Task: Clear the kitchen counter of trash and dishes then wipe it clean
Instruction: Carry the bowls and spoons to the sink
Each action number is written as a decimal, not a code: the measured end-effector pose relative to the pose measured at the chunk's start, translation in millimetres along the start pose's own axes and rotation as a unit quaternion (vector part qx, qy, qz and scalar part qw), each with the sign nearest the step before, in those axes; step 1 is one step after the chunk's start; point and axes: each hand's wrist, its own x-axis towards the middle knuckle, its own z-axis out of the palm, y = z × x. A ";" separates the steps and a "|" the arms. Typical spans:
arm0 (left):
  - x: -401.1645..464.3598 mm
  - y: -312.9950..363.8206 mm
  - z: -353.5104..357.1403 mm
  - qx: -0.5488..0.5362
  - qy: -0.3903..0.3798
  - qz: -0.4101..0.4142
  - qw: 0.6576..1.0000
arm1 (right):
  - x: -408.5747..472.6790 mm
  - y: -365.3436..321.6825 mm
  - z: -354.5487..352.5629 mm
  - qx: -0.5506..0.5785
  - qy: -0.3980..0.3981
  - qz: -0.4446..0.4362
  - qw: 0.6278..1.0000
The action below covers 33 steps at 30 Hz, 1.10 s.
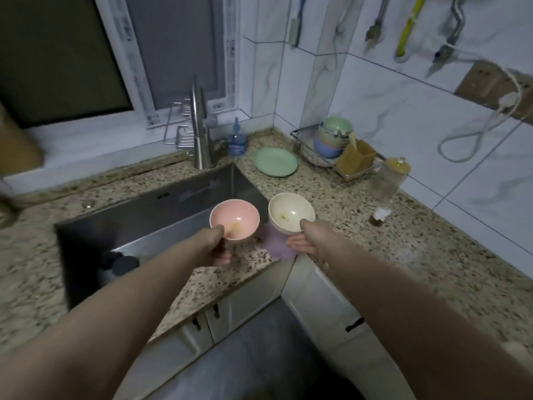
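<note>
My left hand (217, 246) grips a pink bowl (235, 217) by its near rim, holding it over the right edge of the steel sink (138, 223). The bowl has food smears inside. My right hand (305, 239) holds a cream bowl (290, 212) with green bits in it, just above the speckled granite counter (403, 241). A purple cloth (274, 241) lies on the counter under and between the two bowls. A green plate (275, 161) rests on the counter behind them.
A tall faucet (202, 131) stands behind the sink. A wire rack (326, 142) with stacked bowls and a brown utensil holder (356, 158) sit in the corner. A clear bottle (386, 186) stands at right. A blue container (236, 144) is near the faucet.
</note>
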 end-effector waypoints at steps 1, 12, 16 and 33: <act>3.4 -0.7 -16.4 -0.005 0.014 -0.004 1.000 | 2.9 -4.5 17.0 -0.009 -0.010 0.000 1.000; 59.3 -4.1 -82.7 -0.033 0.061 -0.059 0.996 | 89.9 -17.9 105.7 -0.066 -0.088 0.047 0.993; 104.1 6.8 -87.5 -0.063 0.094 -0.071 0.991 | 145.4 -33.3 114.7 -0.089 -0.103 0.053 0.989; 278.8 12.9 -79.1 -0.191 0.140 -0.176 0.955 | 344.9 -23.5 167.0 -0.136 -0.131 0.171 0.967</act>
